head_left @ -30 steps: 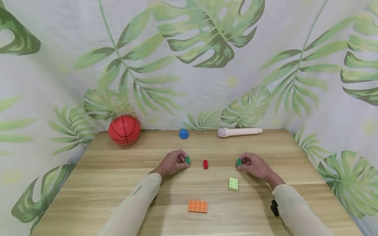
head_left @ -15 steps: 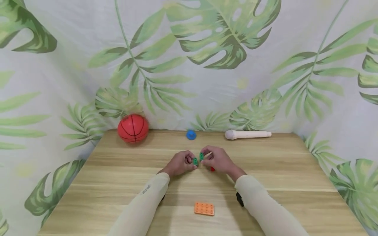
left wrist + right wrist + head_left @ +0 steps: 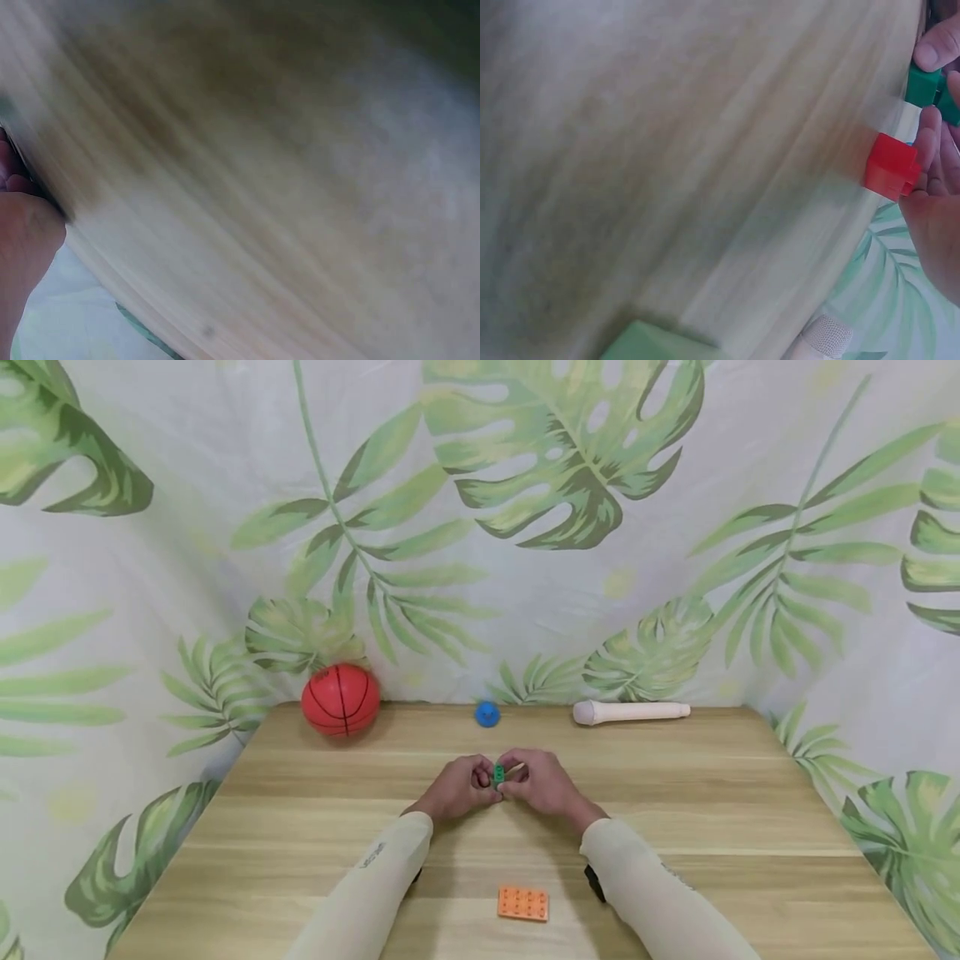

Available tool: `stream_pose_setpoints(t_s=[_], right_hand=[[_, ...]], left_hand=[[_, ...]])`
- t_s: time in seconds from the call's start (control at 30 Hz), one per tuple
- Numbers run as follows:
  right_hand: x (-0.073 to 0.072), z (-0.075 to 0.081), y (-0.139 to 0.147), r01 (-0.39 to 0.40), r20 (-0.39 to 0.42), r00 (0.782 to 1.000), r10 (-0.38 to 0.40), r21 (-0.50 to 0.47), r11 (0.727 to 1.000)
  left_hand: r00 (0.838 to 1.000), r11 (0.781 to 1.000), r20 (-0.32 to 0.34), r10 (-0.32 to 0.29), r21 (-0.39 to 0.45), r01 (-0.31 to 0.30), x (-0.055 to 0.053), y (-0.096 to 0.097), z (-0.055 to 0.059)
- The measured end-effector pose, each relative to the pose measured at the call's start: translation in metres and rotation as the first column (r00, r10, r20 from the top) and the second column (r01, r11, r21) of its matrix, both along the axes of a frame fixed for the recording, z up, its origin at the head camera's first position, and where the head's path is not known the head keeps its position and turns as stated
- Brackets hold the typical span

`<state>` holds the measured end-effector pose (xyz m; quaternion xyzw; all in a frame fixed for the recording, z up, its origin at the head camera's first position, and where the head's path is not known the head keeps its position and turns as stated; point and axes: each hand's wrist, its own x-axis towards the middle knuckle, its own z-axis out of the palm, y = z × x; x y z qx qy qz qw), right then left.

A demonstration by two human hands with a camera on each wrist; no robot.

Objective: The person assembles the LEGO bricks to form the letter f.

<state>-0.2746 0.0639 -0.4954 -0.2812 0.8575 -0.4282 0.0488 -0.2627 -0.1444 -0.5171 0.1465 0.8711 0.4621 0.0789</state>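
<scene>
In the head view my left hand (image 3: 456, 788) and right hand (image 3: 544, 783) meet over the middle of the table, fingertips close together. Each pinches a small green building brick; green studs (image 3: 498, 773) show between the fingers. From the right wrist, one green brick (image 3: 922, 85) appears under a thumb, with another green brick (image 3: 950, 106) right beside it. A red building brick (image 3: 891, 166) stands on the table close to the right hand's fingers, hidden in the head view. Only part of the left hand (image 3: 28, 244) enters the left wrist view.
An orange brick (image 3: 523, 903) lies nearer the front. A light green brick (image 3: 660, 346) sits near the right wrist, covered by the arm in the head view. Along the back are a red ball (image 3: 341, 700), a blue round toy (image 3: 487, 714) and a pale toy microphone (image 3: 632, 712).
My right hand has travelled left with its green brick, past the red one, to meet the left hand. The two green bricks have come together. The head view has shifted slightly.
</scene>
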Motion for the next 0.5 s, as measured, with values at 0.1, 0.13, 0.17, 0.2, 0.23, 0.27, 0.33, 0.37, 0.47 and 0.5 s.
stream_pose_setpoints(t_s=[0.1, 0.13, 0.17, 0.2, 0.23, 0.27, 0.33, 0.37, 0.47, 0.5], right_hand=[[0.0020, 0.0002, 0.0020, -0.010, -0.007, 1.000, 0.010, -0.004, 1.000], [0.0025, 0.0002, 0.0023, -0.012, -0.006, 1.000, 0.012, -0.006, 1.000], [0.0032, 0.0001, 0.0024, -0.008, -0.012, 1.000, 0.008, -0.002, 1.000], [0.0037, 0.0001, 0.0023, -0.006, -0.021, 1.000, 0.006, 0.003, 1.000], [0.0041, 0.0000, 0.0019, 0.000, -0.028, 1.000, 0.000, 0.011, 1.000], [0.0044, 0.0000, 0.0011, 0.006, -0.038, 0.999, -0.005, 0.021, 1.000], [0.0047, 0.0001, -0.0009, 0.023, -0.059, 0.998, -0.020, 0.046, 0.999], [0.0050, 0.0008, -0.0018, 0.031, -0.071, 0.997, -0.026, 0.063, 0.998], [0.0060, 0.0023, -0.0035, 0.047, -0.090, 0.995, -0.038, 0.096, 0.994], [0.0067, 0.0028, -0.0034, 0.052, -0.091, 0.995, -0.043, 0.104, 0.993]], left_hand=[[1.000, 1.000, -0.001, 0.004, 0.002, -0.004, 0.0006, 0.0031, 0.0005], [1.000, 1.000, -0.004, 0.003, 0.005, -0.003, 0.0003, 0.0038, 0.0003], [1.000, 1.000, -0.006, 0.000, 0.007, 0.000, -0.0002, 0.0045, 0.0004], [1.000, 1.000, -0.010, -0.003, 0.002, 0.003, -0.0008, 0.0047, 0.0002], [1.000, 1.000, -0.009, -0.002, -0.002, 0.002, -0.0016, 0.0048, -0.0001], [1.000, 1.000, -0.014, -0.002, -0.005, 0.002, -0.0020, 0.0045, -0.0005], [1.000, 1.000, -0.024, 0.002, -0.006, -0.002, -0.0024, 0.0034, -0.0016], [1.000, 1.000, -0.026, 0.005, -0.009, -0.006, -0.0020, 0.0030, -0.0019], [1.000, 1.000, -0.025, 0.010, -0.004, -0.010, -0.0004, 0.0028, -0.0028], [1.000, 1.000, -0.025, 0.007, -0.001, -0.007, 0.0000, 0.0035, -0.0033]])
